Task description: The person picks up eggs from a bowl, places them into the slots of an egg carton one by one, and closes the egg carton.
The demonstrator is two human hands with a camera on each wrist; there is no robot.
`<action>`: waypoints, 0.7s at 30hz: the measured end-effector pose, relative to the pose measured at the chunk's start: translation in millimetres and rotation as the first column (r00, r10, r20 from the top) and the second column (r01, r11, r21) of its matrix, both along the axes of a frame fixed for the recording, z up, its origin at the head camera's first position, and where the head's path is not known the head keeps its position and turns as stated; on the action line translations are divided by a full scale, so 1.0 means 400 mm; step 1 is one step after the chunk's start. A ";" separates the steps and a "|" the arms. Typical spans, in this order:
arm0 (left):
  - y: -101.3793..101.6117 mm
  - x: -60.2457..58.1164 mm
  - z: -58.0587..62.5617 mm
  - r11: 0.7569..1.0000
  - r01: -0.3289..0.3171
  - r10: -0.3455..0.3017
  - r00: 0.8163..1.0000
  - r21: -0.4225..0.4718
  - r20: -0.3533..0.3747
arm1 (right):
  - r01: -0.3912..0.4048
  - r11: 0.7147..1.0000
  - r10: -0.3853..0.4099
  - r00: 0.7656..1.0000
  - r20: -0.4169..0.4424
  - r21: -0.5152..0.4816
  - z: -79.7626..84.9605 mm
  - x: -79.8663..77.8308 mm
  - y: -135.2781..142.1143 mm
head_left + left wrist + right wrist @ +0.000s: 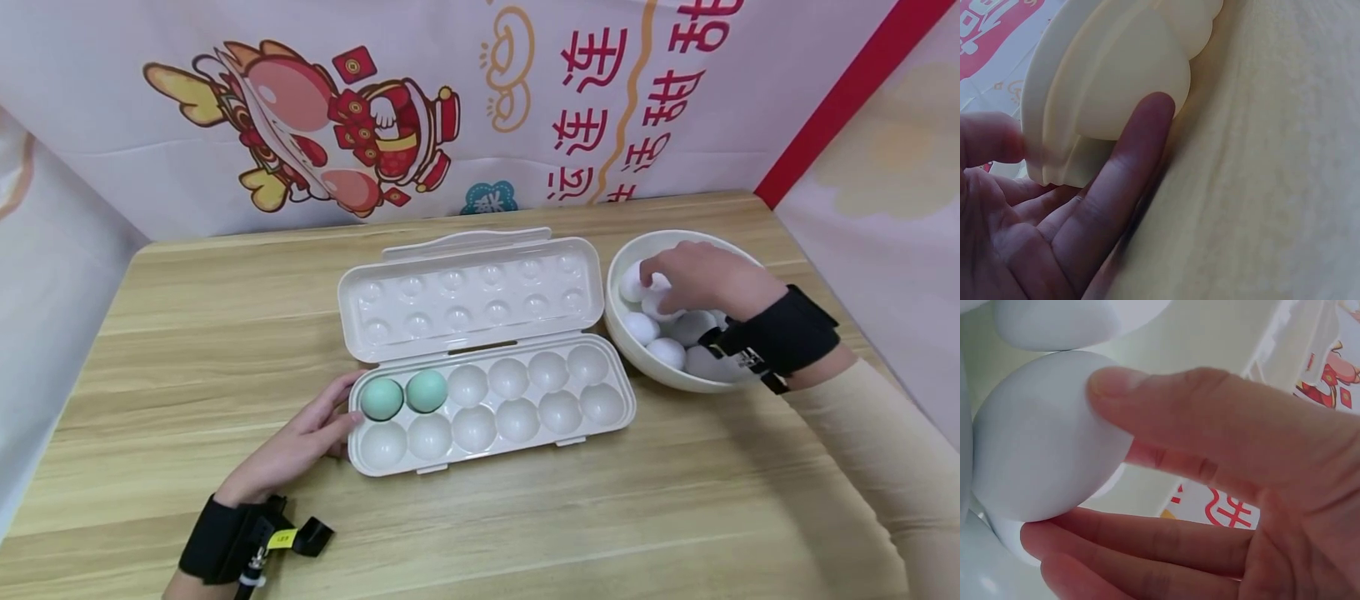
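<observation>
A cream plastic egg box (pixel 491 417) lies on the table with its lid (pixel 472 300) folded back. Two green eggs (pixel 427 391) sit side by side in the left end of its far row. At that end my left hand (pixel 296 446) holds the box, the thumb at the rim and a finger (pixel 1141 137) against the underside of a cup. Inside a round bowl (pixel 633 354) on the right, my right hand (pixel 697 279) grips a white egg (pixel 1047 437) between thumb and fingers. Several other white eggs (pixel 666 354) lie around it, partly hidden by the hand and wrist strap.
The wooden table (pixel 487 533) runs back to a printed cloth (pixel 420 25) hanging behind it. The bowl stands close against the right end of the egg box. Black straps with small cameras (pixel 232 537) are on both wrists.
</observation>
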State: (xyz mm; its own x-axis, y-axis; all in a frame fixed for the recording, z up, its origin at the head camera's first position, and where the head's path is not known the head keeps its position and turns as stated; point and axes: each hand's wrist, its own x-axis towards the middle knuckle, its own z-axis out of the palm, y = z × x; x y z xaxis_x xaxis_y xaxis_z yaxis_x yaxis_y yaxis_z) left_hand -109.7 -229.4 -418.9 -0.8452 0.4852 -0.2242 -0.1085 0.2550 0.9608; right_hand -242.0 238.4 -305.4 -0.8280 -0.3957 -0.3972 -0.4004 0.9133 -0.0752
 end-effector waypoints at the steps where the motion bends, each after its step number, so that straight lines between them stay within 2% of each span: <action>1: -0.001 0.000 0.000 1.000 0.001 -0.001 1.000 0.000 0.000 | 0.010 1.000 -0.010 1.000 0.003 -0.003 0.003 0.001 -0.001; 5: -0.001 0.000 0.000 1.000 0.006 -0.006 1.000 0.002 -0.003 | 0.030 0.999 -0.030 1.000 0.007 -0.020 0.008 -0.001 0.001; 12: -0.002 0.000 -0.002 1.000 0.005 -0.005 1.000 -0.014 -0.009 | 0.003 0.999 -0.002 1.000 0.017 -0.048 0.009 -0.006 0.012; 21: -0.006 -0.001 -0.005 1.000 0.004 -0.004 1.000 0.011 0.007 | -0.006 0.986 0.009 1.000 0.020 -0.164 0.018 -0.002 0.030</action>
State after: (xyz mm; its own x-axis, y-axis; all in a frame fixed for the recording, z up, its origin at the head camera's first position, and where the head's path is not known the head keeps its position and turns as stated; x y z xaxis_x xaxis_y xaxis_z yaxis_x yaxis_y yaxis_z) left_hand -110.2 -231.8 -420.7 -0.8416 0.4909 -0.2253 -0.1146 0.2453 0.9626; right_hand -243.0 250.5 -298.2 -0.8173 -0.4630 -0.3429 -0.4040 0.8849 -0.2320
